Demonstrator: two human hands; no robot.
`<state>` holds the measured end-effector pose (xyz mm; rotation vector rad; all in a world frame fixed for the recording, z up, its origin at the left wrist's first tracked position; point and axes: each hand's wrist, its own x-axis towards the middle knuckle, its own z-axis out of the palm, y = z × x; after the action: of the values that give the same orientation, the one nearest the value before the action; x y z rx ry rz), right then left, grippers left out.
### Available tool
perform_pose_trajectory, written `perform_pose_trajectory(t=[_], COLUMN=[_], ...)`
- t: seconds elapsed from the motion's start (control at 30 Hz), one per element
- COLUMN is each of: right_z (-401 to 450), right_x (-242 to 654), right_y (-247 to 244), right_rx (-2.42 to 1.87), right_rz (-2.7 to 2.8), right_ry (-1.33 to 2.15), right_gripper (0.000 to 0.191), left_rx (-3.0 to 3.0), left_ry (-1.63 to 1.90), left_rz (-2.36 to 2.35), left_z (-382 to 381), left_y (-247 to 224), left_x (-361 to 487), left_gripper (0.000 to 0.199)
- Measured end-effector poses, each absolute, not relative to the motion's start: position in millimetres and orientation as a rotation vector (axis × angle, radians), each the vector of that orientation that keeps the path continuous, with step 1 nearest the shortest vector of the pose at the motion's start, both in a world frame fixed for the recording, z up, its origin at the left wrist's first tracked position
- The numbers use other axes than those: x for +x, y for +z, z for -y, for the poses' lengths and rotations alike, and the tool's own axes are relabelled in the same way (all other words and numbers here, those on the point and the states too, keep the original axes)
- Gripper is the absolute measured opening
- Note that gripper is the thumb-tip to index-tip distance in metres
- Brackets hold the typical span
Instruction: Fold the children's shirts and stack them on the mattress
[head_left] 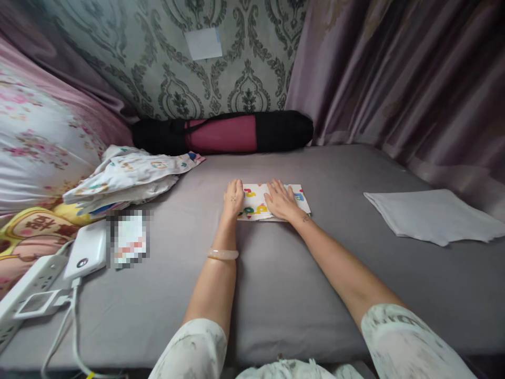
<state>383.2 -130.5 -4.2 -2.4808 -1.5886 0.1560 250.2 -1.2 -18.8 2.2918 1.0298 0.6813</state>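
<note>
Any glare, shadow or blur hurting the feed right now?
Head view: left hand, right hand and patterned folded cloth are softly lit, without strong glare; head view: a pixelated patch masks something beside the white power bank; head view: the right curtain has dark folds.

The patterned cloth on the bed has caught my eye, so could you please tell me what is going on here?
A person has both hands at a folded patterned cloth lying on the grey sheet. The right hand is spread flat on top of it, while the left hand is at its left edge. A plain pale cloth lies apart to the right, and a pile of printed cloths sits to the left.
</note>
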Motion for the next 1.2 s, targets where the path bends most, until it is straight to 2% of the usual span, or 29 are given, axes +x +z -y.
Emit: perform_pose_trajectory(t=[0.27,0.5,0.73,1.2], right_z=[128.8,103.8,96.2,65.2], right_x=[378.9,353.9,345.8,311.4], right_y=[-11.0,-2.5,-17.6,-16.6], right_rx=[-2.523,-2.456,-2.485,-2.442], right_rz=[1.61,1.592,1.556,1.685], right_ry=[0.176,0.131,0.089,0.216], right_gripper=[0.061,0.059,0.059,0.061], left_rx=[1.808,1.751,1.577,1.517], left_ry=[0.859,0.877,0.976,1.046], left_rz=[-1.12,-1.115,-1.089,-1.06], left_z=[-0.2,-0.4,-0.2,-4.0], left_y=[-14.7,-15.5,-13.6,-18.2], left_x=[246.0,247.9,249.0,249.7], left_gripper=[0.064,0.068,0.055,0.052])
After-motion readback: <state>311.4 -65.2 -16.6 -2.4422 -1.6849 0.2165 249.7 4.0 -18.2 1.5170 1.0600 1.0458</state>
